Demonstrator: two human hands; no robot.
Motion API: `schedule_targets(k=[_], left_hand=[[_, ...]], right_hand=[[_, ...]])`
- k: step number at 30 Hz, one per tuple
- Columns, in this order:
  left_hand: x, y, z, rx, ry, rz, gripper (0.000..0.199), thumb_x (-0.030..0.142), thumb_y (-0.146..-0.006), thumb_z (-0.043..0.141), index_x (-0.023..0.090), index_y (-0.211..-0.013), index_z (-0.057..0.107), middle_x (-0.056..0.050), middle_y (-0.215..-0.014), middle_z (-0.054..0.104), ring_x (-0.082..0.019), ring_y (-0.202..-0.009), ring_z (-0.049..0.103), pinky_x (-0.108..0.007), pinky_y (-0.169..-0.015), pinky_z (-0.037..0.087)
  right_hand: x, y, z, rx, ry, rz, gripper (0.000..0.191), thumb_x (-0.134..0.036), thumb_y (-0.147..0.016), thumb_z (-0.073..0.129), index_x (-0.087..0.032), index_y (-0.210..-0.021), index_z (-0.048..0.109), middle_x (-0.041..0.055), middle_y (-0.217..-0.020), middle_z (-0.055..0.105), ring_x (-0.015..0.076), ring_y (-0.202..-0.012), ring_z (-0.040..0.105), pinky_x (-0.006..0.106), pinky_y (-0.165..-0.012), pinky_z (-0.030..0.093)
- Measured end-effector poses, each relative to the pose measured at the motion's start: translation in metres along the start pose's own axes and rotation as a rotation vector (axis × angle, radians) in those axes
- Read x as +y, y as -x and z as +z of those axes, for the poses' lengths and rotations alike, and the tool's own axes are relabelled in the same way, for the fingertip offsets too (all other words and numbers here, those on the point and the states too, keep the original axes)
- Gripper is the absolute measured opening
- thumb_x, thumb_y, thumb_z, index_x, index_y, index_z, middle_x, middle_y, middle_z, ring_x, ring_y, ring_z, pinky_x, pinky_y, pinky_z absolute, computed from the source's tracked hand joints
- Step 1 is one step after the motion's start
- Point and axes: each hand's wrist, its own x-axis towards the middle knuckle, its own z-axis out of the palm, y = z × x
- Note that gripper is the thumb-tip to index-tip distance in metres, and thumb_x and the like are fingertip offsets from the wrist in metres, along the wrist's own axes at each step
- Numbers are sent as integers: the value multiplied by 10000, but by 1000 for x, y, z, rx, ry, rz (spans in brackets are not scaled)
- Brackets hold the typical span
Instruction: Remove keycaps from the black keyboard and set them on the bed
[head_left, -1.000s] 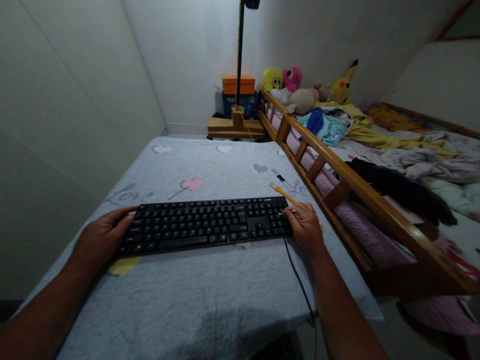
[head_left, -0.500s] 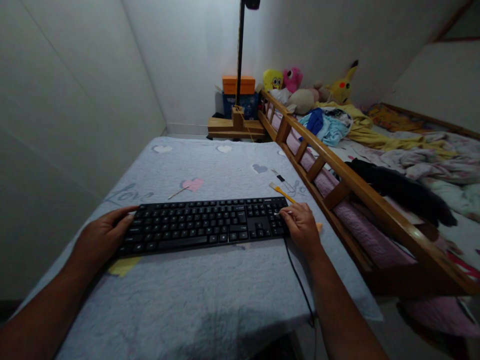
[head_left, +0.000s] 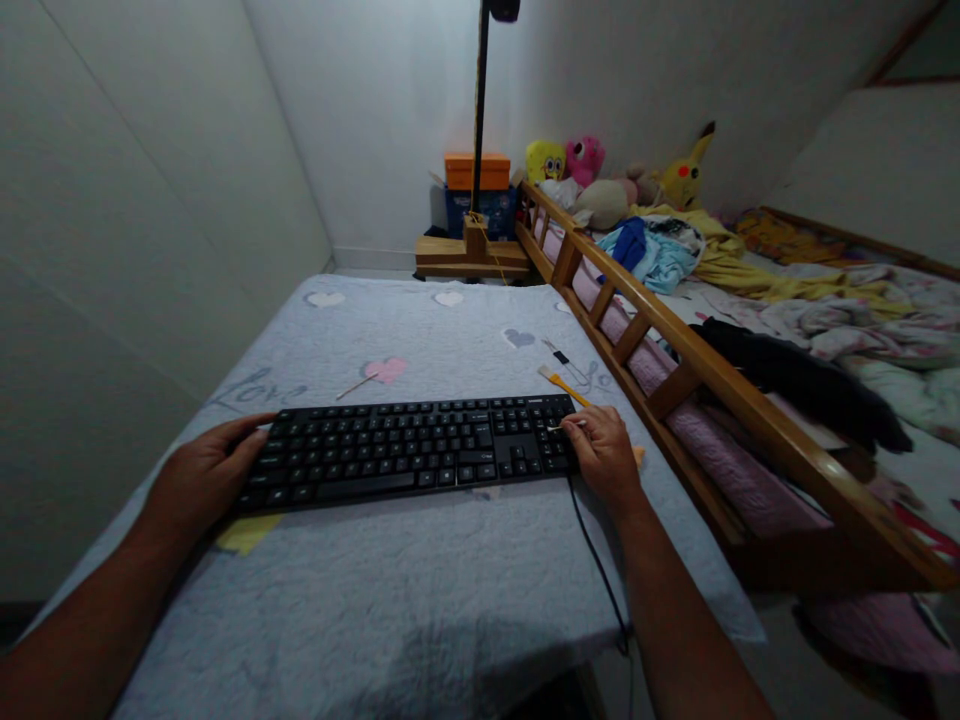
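A black keyboard [head_left: 390, 448] lies across the cloth-covered table, its cable running down from the right end. My left hand [head_left: 201, 478] grips the keyboard's left end, thumb along the near side and fingers round the edge. Over the number pad, my right hand [head_left: 604, 450] pinches a cotton swab [head_left: 559, 429], whose tip is at the keys. Another cotton swab [head_left: 356, 386] rests on the cloth beyond the keyboard. Behind the right end lies a brush with a yellow handle [head_left: 562, 383], partly hidden by my right hand.
A small tool with a black middle [head_left: 560, 356] lies near the table's right side. Alongside runs a wooden bed rail [head_left: 637, 295], with clothes and plush toys behind it. A pole on a wooden base [head_left: 472, 258] stands past the far edge, before an orange box [head_left: 477, 171].
The cotton swab in my right hand has shifted very slightly over the number pad. My left hand and the keyboard stay in place.
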Motion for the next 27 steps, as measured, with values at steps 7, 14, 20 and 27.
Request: schedule_targets(k=[7, 14, 20, 27], left_hand=[[-6, -2, 2, -11, 6, -5, 538, 509, -832, 410, 201, -1209, 641, -94, -1173, 688, -263, -1028, 644, -371, -907, 481], [3, 1, -1, -10, 10, -23, 546, 504, -819, 415, 187, -1199, 646, -94, -1145, 698, -260, -984, 655, -363, -874, 495], [2, 1, -1, 7, -1, -5, 553, 516, -810, 413, 201, -1198, 652, -81, -1114, 710, -255, -974, 660, -345, -857, 501], [-3, -2, 1, 5, -16, 5, 555, 510, -817, 407, 192, -1202, 648, -92, -1143, 701, -260, -982, 660, -353, -861, 501]], right_hand=[[3, 0, -2, 23, -2, 30, 184, -274, -900, 509, -224, -775, 635, 43, -809, 657, 225, -877, 523, 388, -828, 379], [0, -1, -1, 24, 5, 31, 181, -258, -896, 501, -224, -765, 621, 45, -808, 650, 225, -877, 516, 385, -821, 379], [-3, -2, 2, 14, -13, 15, 183, -267, -896, 502, -226, -774, 632, 41, -793, 648, 228, -875, 523, 390, -827, 379], [0, -2, 2, 17, -7, 17, 181, -270, -898, 503, -228, -774, 629, 39, -792, 650, 227, -878, 524, 384, -824, 381]])
